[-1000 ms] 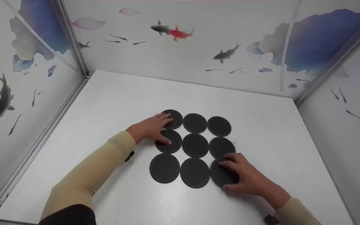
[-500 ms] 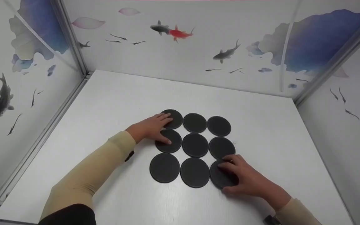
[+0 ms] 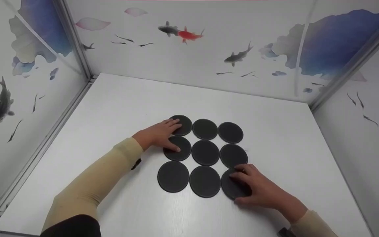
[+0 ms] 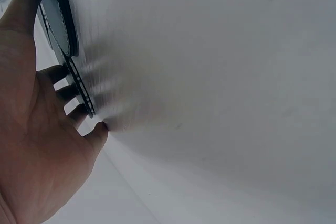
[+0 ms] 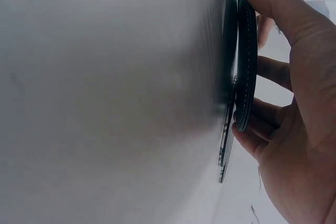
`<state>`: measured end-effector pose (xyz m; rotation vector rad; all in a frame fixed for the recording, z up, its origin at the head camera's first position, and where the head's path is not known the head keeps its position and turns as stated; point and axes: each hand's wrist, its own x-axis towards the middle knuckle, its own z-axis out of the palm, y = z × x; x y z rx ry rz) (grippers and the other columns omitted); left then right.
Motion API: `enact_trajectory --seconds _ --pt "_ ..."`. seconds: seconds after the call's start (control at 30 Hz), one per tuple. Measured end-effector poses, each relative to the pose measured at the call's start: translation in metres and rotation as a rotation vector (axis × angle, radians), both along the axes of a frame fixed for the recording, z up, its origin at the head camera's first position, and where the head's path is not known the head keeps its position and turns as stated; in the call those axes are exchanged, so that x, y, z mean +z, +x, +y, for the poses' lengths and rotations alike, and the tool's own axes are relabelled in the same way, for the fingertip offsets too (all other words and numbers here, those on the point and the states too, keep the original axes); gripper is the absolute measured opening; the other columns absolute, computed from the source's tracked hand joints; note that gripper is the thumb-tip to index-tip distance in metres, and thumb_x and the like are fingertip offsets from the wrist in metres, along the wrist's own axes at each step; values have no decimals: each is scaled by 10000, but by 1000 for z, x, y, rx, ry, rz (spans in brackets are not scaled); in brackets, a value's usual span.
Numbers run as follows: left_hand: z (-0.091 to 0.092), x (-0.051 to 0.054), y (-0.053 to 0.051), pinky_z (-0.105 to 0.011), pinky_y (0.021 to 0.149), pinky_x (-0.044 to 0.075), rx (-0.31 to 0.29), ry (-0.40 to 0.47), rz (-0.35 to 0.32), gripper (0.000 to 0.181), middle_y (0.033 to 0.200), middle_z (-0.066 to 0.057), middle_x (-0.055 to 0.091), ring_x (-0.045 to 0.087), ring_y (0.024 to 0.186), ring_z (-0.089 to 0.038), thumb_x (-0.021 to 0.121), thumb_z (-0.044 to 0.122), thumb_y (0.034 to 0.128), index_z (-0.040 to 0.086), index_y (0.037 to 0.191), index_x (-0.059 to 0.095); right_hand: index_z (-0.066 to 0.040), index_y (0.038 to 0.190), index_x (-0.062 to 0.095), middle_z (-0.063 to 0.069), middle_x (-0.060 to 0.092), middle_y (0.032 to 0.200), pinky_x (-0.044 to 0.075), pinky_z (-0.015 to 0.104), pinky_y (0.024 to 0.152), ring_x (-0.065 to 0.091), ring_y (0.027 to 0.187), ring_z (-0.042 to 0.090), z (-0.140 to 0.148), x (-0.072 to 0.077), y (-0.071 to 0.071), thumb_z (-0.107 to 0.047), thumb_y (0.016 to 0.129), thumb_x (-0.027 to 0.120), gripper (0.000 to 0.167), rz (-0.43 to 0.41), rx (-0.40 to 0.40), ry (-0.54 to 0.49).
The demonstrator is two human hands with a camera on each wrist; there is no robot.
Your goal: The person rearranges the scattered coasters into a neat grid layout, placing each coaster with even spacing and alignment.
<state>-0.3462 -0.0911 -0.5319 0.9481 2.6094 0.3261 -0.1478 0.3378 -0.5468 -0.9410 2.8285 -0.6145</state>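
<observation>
Black round coasters lie in three rows of three on the white table, nearly edge to edge. My left hand (image 3: 158,134) rests with extended fingers on the back-left coaster (image 3: 185,126), its thumb on the middle-left coaster (image 3: 180,144). With curled fingers and thumb, my right hand (image 3: 262,187) grips the front-right coaster (image 3: 230,184) by its rim and covers its right side. In the right wrist view this coaster (image 5: 247,66) shows a stitched edge, with the thumb at one end and a finger at the other. Stitching also shows on a coaster (image 4: 59,17) in the left wrist view.
The white table (image 3: 137,210) is enclosed by panels printed with fish and petals, such as the back wall (image 3: 189,62). Metal frame posts (image 3: 74,39) stand at the corners. Between the hands lie the centre coaster (image 3: 205,152) and the front-middle coaster (image 3: 205,181).
My right hand and the front-right coaster have shifted slightly toward me, widening the gap to the coaster behind it. The left hand stays put.
</observation>
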Motion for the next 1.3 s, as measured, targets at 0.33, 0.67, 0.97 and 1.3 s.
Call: enact_trajectory --seconds 0.33,0.67,0.97,1.3 --pt "1 2 1 -517 1355 173 2 -9 0 1164 1852 -105 122 93 1703 -366 767 728 924 120 1769 246 -297 1506 658 44 468 1627 542 488 1099 473 1459 211 -2 0 4 -479 840 963 755 4 -2 24" --pt "0 2 1 -520 1352 186 1 -3 1 1166 1851 -108 129 105 1701 -368 759 738 924 116 1768 248 -245 1495 666 77 483 1633 543 498 1106 495 1468 238 -4 2 6 -430 825 979 763 38 13 46" --pt "-1 2 2 -514 1353 182 8 1 7 1158 1850 -104 137 107 1701 -366 769 730 918 126 1766 262 -181 1489 668 106 494 1649 533 523 1129 520 1477 284 -4 1 7 -414 819 990 778 82 32 52" --pt "2 3 -1 -521 1346 211 20 -11 -3 1170 1851 -85 142 119 1702 -340 785 732 904 137 1767 265 -205 1488 670 83 492 1644 525 500 1131 506 1477 249 -1 -1 6 -434 828 984 765 62 26 24"
